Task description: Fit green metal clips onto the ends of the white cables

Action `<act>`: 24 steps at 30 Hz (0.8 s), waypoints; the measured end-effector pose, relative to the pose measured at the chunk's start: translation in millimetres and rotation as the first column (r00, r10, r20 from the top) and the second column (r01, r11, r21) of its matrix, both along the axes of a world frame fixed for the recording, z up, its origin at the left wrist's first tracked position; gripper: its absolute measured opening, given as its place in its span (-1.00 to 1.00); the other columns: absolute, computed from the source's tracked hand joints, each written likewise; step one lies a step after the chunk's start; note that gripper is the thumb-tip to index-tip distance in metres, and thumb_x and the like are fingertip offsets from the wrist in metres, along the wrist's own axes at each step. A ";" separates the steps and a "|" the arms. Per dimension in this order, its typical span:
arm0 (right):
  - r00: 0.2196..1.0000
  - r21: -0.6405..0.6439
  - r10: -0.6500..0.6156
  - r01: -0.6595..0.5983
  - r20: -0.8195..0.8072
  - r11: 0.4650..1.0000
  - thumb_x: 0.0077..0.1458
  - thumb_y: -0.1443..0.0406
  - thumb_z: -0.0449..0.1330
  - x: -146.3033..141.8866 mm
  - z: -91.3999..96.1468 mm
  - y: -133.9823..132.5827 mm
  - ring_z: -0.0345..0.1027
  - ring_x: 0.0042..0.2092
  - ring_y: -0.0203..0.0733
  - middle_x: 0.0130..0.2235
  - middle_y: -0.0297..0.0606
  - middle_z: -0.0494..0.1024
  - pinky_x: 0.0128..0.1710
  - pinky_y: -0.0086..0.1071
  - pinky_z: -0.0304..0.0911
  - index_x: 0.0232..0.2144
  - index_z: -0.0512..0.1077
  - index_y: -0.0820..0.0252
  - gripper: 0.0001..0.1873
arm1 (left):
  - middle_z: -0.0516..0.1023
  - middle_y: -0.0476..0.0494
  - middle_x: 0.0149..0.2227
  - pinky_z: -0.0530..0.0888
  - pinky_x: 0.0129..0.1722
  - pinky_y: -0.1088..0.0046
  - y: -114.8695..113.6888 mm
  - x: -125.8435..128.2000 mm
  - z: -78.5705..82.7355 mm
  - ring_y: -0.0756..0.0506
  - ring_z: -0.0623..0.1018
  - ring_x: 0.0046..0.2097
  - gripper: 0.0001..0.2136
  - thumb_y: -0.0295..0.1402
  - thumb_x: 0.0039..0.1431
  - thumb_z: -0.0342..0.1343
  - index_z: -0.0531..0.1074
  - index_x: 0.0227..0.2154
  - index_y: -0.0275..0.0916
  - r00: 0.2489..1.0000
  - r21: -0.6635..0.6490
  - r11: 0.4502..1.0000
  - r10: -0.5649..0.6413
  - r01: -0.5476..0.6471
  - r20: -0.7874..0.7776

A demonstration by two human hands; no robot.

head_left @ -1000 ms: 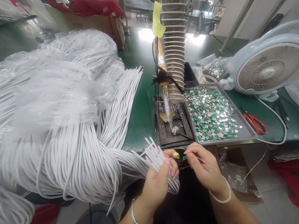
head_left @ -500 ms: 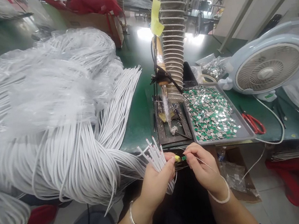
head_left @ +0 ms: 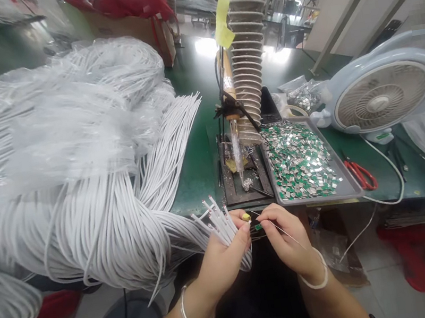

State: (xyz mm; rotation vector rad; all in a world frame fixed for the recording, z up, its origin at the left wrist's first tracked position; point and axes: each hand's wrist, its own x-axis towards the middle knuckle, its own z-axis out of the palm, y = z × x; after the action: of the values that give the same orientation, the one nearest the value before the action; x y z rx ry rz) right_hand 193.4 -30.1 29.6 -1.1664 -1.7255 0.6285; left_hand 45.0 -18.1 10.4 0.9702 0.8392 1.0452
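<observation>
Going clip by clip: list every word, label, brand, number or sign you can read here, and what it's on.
No text is readable.
Soldering iron: pale patch on the handle, too blurred to read.
Fan: green mark on the base, too small to read.
Yellow tag: no writing visible.
White cables in the left hand: no print can be made out.

Cables (head_left: pixel 114 228) left, soldering iron (head_left: pixel 227 78) between, tray (head_left: pixel 346 187) right, fan (head_left: pixel 383 94) farther right

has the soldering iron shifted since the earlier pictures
No: the soldering iron stands in the same place, left of the grey tray, with no visible shift either way.
</observation>
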 end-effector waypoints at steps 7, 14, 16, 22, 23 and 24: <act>0.998 0.019 0.033 -0.034 0.051 0.999 0.13 0.45 0.04 -3.7 2.9 2.8 0.32 -0.33 -0.30 -0.38 -0.27 0.43 -0.33 -0.43 0.26 -0.34 0.37 0.20 -0.87 | 0.40 -0.13 -0.25 0.31 -0.09 0.30 4.0 -2.4 14.5 -0.10 0.41 -0.19 -0.92 -0.38 0.08 0.07 0.36 -0.49 -0.25 0.968 0.094 0.995 0.038 -0.015 -0.247; 0.998 0.017 0.010 -0.011 0.059 1.000 0.13 0.43 0.04 -4.7 5.4 3.5 0.32 -0.36 -0.29 -0.40 -0.28 0.43 -0.36 -0.41 0.28 -0.36 0.37 0.19 -0.87 | 0.41 -0.09 -0.33 0.36 -0.14 0.35 2.0 2.7 19.7 -0.08 0.43 -0.23 -0.94 -0.44 0.04 0.06 0.34 -0.51 -0.23 0.953 0.153 0.986 0.112 -0.071 -0.280; 0.998 0.008 -0.002 0.001 0.062 1.000 0.13 0.43 0.04 -5.5 6.1 3.3 0.33 -0.36 -0.28 -0.41 -0.27 0.44 -0.37 -0.40 0.28 -0.37 0.37 0.18 -0.87 | 0.41 -0.09 -0.33 0.36 -0.16 0.36 1.0 4.2 18.6 -0.08 0.43 -0.24 -0.94 -0.45 0.05 0.05 0.34 -0.50 -0.23 0.945 0.180 0.980 0.135 -0.084 -0.297; 0.997 -0.017 -0.040 0.041 0.064 0.999 0.10 0.42 0.04 -7.9 7.8 3.6 0.32 -0.40 -0.30 -0.44 -0.29 0.43 -0.41 -0.44 0.26 -0.43 0.37 0.19 -0.87 | 0.39 -0.08 -0.35 0.36 -0.18 0.38 0.9 6.0 16.7 -0.06 0.42 -0.27 -0.92 -0.46 0.07 0.03 0.33 -0.51 -0.23 0.920 0.259 0.963 0.166 -0.074 -0.355; 0.997 -0.028 -0.049 0.051 0.062 0.998 0.09 0.43 0.05 -8.2 8.0 3.8 0.31 -0.42 -0.31 -0.46 -0.30 0.42 -0.43 -0.45 0.25 -0.45 0.36 0.20 -0.86 | 0.39 -0.07 -0.36 0.36 -0.19 0.40 1.0 6.0 16.7 -0.06 0.42 -0.29 -0.92 -0.46 0.07 0.03 0.32 -0.51 -0.22 0.918 0.270 0.960 0.166 -0.068 -0.359; 0.996 -0.038 -0.060 0.062 0.059 0.997 0.08 0.43 0.05 -8.6 8.1 4.0 0.29 -0.44 -0.32 -0.48 -0.31 0.40 -0.45 -0.46 0.24 -0.47 0.36 0.20 -0.86 | 0.39 -0.07 -0.37 0.37 -0.21 0.41 0.8 5.9 16.6 -0.05 0.42 -0.30 -0.92 -0.47 0.08 0.02 0.32 -0.50 -0.22 0.916 0.282 0.957 0.168 -0.063 -0.364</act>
State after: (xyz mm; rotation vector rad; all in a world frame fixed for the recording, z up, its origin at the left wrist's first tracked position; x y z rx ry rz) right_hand 184.8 -26.1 37.7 -1.2712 -1.7254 0.5997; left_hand 50.9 -17.2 26.9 1.3982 1.1093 1.1050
